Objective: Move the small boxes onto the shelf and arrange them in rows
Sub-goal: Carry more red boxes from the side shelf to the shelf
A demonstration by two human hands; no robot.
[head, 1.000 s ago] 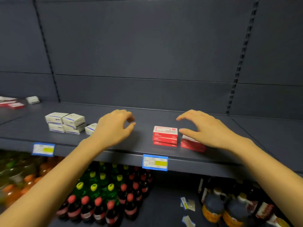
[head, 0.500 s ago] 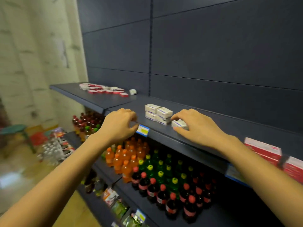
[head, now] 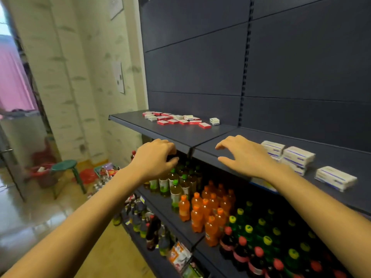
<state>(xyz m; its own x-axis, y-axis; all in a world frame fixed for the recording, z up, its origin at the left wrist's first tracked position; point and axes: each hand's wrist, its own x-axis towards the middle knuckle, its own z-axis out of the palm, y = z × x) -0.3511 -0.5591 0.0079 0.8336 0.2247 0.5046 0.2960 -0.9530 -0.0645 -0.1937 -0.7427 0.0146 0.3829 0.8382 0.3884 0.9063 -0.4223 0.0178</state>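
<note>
Both my hands are empty: left hand (head: 155,157) loosely curled, right hand (head: 241,155) spread flat over the shelf (head: 200,135) edge. The scattered boxes (head: 176,118) lie ahead and leftward (nearer my left), well apart, strung along the shelf.

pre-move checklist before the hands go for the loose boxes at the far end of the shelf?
1. Left hand free: ok, fingers curled, nothing visible in it.
2. Right hand free: ok, open, above the shelf edge.
3. Loose red and white boxes in view: ok, scattered, not in rows.
4. Lone white box apart from the pile: ok.
5. Stacked white boxes clear of the right hand: cannot tell, the wrist overlaps them.
6. Bare shelf between pile and stack: ok.
</note>
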